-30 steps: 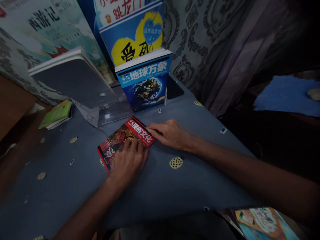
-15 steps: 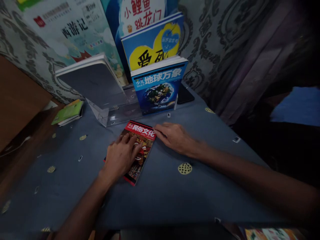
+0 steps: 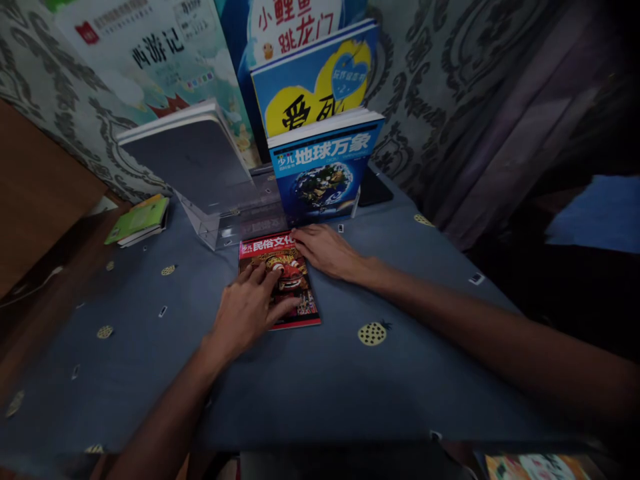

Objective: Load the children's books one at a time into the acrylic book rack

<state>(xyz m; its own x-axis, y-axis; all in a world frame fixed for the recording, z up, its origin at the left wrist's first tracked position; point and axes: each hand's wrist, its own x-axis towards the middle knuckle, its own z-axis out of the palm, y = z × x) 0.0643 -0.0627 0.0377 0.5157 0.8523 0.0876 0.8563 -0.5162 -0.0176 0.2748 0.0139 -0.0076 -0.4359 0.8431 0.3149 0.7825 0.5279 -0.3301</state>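
A small book with a red title band and a colourful mask picture (image 3: 293, 283) lies face up on the blue-grey tablecloth (image 3: 310, 387). Across its left side rests my left hand (image 3: 245, 307), fingers spread and thumb held out near the lower part of the cover. My right hand (image 3: 325, 252) is at the top right corner, its fingers pressed together on the edge; the fingertips' underside is hidden. Just behind the red book stands a blue book with a globe on it (image 3: 325, 180), upright in a clear plastic book stand (image 3: 205, 230).
A grey-backed book (image 3: 193, 160) leans in the stand's left side. Taller picture books (image 3: 305, 87) stand behind, against the patterned wall. A small green book (image 3: 140, 220) lies at the left, and a dark flat object (image 3: 375, 189) sits behind the globe book.
The red book has turned from slanted to nearly square with the stand, its lower end swinging right. Both hands moved with it, my right hand going slightly left and toward the stand.
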